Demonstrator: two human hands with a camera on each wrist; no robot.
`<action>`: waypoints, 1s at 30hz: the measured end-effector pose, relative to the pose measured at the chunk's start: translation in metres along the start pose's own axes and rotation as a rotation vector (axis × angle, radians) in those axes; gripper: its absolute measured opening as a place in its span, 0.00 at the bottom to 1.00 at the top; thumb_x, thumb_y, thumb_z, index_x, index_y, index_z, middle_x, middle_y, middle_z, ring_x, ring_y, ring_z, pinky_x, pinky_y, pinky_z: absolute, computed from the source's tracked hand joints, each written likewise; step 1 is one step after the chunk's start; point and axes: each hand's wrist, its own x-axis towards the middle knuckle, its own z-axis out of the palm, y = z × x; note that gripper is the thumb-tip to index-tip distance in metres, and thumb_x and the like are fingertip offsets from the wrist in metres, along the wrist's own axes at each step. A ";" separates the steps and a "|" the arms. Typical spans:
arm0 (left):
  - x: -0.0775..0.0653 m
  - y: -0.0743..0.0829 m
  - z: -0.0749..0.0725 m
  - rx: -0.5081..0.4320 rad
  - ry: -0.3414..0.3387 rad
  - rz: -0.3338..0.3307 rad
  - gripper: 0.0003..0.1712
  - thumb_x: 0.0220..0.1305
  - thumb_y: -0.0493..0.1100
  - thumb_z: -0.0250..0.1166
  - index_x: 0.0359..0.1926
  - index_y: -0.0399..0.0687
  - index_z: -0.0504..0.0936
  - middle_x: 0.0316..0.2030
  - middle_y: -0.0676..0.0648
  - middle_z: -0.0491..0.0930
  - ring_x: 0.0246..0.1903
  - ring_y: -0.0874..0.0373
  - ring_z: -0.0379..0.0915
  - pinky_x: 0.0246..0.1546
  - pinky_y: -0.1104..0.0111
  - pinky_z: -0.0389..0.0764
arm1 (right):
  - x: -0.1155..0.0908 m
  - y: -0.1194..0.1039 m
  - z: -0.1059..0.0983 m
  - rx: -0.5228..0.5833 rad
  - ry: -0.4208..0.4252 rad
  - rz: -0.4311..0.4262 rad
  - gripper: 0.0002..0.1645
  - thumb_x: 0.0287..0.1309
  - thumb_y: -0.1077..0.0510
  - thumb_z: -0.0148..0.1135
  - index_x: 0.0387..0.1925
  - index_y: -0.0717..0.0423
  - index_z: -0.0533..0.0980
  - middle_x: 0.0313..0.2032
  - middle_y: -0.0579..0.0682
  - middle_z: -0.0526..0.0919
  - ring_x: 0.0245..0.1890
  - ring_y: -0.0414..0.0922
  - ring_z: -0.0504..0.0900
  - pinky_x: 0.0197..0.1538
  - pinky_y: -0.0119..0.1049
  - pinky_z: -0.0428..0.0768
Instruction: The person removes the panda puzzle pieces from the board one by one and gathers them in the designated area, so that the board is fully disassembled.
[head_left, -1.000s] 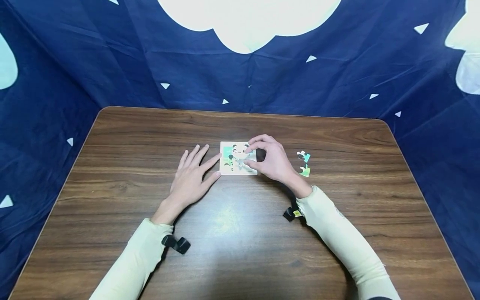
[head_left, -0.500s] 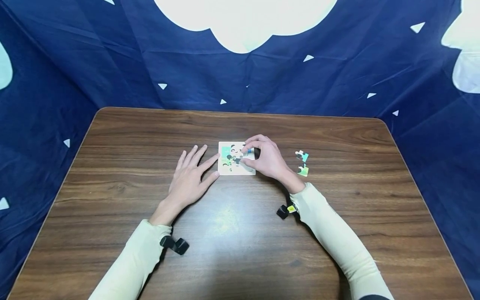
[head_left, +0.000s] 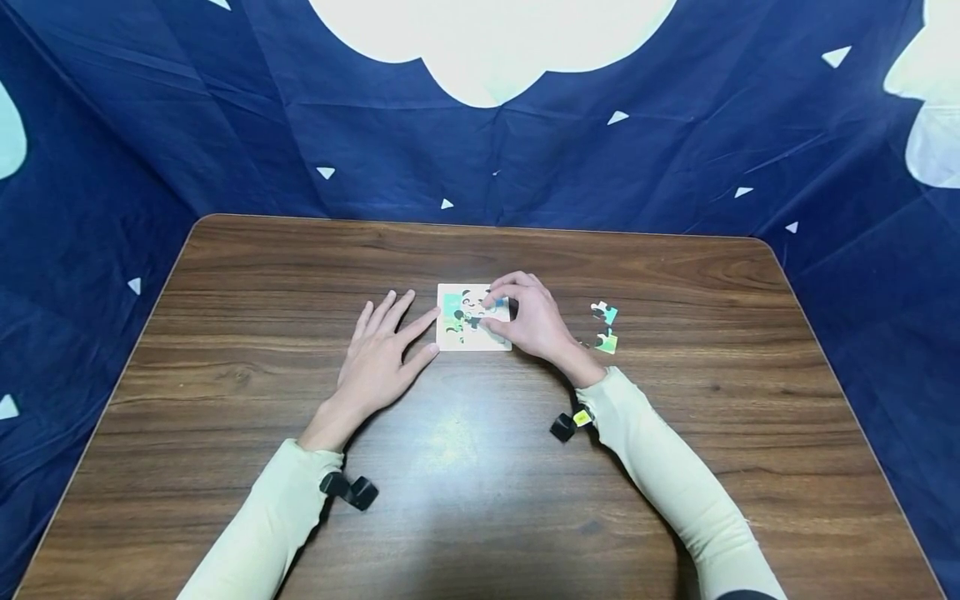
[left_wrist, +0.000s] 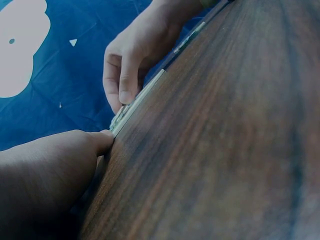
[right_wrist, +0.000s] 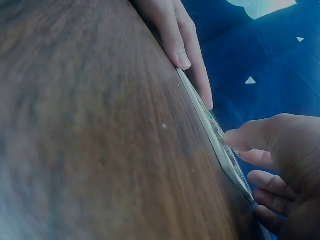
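A white-bordered panda jigsaw board (head_left: pixel 446 345) lies flat in the middle of the table, with green and white pieces in its tray. My left hand (head_left: pixel 377 364) rests on the wood with fingers spread; its thumb and forefinger tips touch the board's left edge. Over the board's right part, my right hand (head_left: pixel 534 321) curls its thumb and fingers to pinch a puzzle piece (head_left: pixel 483 313) down at the board. The fingers partly cover that piece. In the right wrist view the thumb of my right hand (right_wrist: pixel 295 155) meets the top of the board (right_wrist: pixel 220 150).
Two loose puzzle pieces, one blue and white (head_left: pixel 604 312) and one green (head_left: pixel 607 342), lie right of my right hand. The brown wooden table (head_left: pixel 465 517) reaches back to a blue cloth (head_left: pixel 390 150) with white shapes.
My right hand has shifted slightly left over the board, and the piece at its fingertips has settled flatter. The left hand keeps its place at the board's edge.
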 end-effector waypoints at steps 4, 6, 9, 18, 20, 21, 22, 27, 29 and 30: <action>0.000 0.000 0.000 -0.002 0.002 0.001 0.36 0.83 0.63 0.59 0.84 0.61 0.72 0.87 0.38 0.56 0.88 0.38 0.40 0.88 0.45 0.32 | 0.000 0.000 0.001 -0.008 0.001 0.005 0.13 0.60 0.59 0.84 0.46 0.56 0.92 0.59 0.54 0.85 0.64 0.57 0.80 0.76 0.56 0.74; 0.000 0.000 0.000 -0.004 0.003 0.002 0.36 0.83 0.64 0.59 0.84 0.61 0.72 0.87 0.38 0.56 0.88 0.38 0.40 0.88 0.45 0.32 | 0.000 0.000 0.001 -0.015 -0.003 0.009 0.13 0.60 0.58 0.84 0.46 0.55 0.92 0.59 0.54 0.85 0.64 0.57 0.79 0.68 0.57 0.79; 0.000 -0.001 0.000 -0.002 0.006 0.004 0.36 0.83 0.64 0.59 0.84 0.61 0.72 0.87 0.38 0.56 0.88 0.38 0.40 0.88 0.44 0.32 | 0.000 0.001 0.002 -0.024 -0.008 0.012 0.13 0.61 0.58 0.84 0.47 0.55 0.92 0.59 0.53 0.84 0.63 0.56 0.78 0.65 0.57 0.80; 0.000 0.000 0.001 -0.001 -0.001 0.001 0.36 0.83 0.63 0.58 0.84 0.61 0.71 0.87 0.38 0.55 0.88 0.38 0.39 0.88 0.44 0.32 | -0.001 0.004 0.003 -0.019 -0.004 0.000 0.17 0.61 0.56 0.85 0.51 0.53 0.92 0.60 0.53 0.84 0.63 0.55 0.78 0.62 0.58 0.81; 0.000 0.000 0.001 -0.002 -0.004 0.000 0.36 0.83 0.63 0.58 0.84 0.61 0.71 0.87 0.38 0.55 0.88 0.38 0.39 0.88 0.44 0.32 | -0.002 0.009 0.005 -0.025 0.005 -0.029 0.20 0.61 0.55 0.84 0.54 0.50 0.91 0.60 0.53 0.83 0.63 0.55 0.77 0.62 0.57 0.80; 0.000 0.000 0.001 -0.003 -0.006 -0.001 0.36 0.83 0.63 0.58 0.84 0.61 0.71 0.87 0.38 0.55 0.88 0.38 0.39 0.88 0.44 0.32 | -0.002 0.010 0.006 -0.022 0.007 -0.044 0.21 0.61 0.55 0.84 0.56 0.49 0.91 0.60 0.53 0.83 0.63 0.55 0.77 0.63 0.57 0.80; 0.000 0.000 0.001 -0.003 -0.007 -0.001 0.36 0.83 0.64 0.58 0.84 0.61 0.71 0.87 0.38 0.55 0.88 0.38 0.39 0.88 0.44 0.32 | -0.002 0.012 0.007 -0.015 0.010 -0.059 0.22 0.62 0.54 0.84 0.58 0.48 0.91 0.60 0.54 0.83 0.63 0.55 0.76 0.64 0.57 0.79; 0.000 -0.001 0.001 0.001 -0.009 -0.002 0.36 0.83 0.64 0.58 0.84 0.61 0.72 0.87 0.38 0.55 0.89 0.38 0.39 0.88 0.44 0.32 | -0.003 0.012 0.008 -0.045 0.007 -0.133 0.23 0.64 0.53 0.83 0.61 0.46 0.91 0.61 0.55 0.83 0.63 0.56 0.76 0.66 0.57 0.76; 0.000 -0.001 0.001 0.003 -0.008 -0.003 0.36 0.83 0.64 0.58 0.84 0.61 0.71 0.87 0.38 0.55 0.89 0.39 0.39 0.88 0.44 0.32 | -0.003 0.010 0.008 -0.075 0.002 -0.141 0.23 0.65 0.52 0.83 0.61 0.46 0.91 0.62 0.56 0.83 0.63 0.56 0.76 0.66 0.57 0.76; 0.000 -0.001 0.001 0.003 -0.008 -0.004 0.36 0.83 0.64 0.58 0.84 0.61 0.71 0.87 0.39 0.55 0.89 0.39 0.39 0.88 0.44 0.32 | -0.003 0.009 0.007 -0.081 -0.002 -0.137 0.24 0.65 0.52 0.83 0.61 0.46 0.91 0.62 0.55 0.82 0.64 0.56 0.76 0.66 0.57 0.76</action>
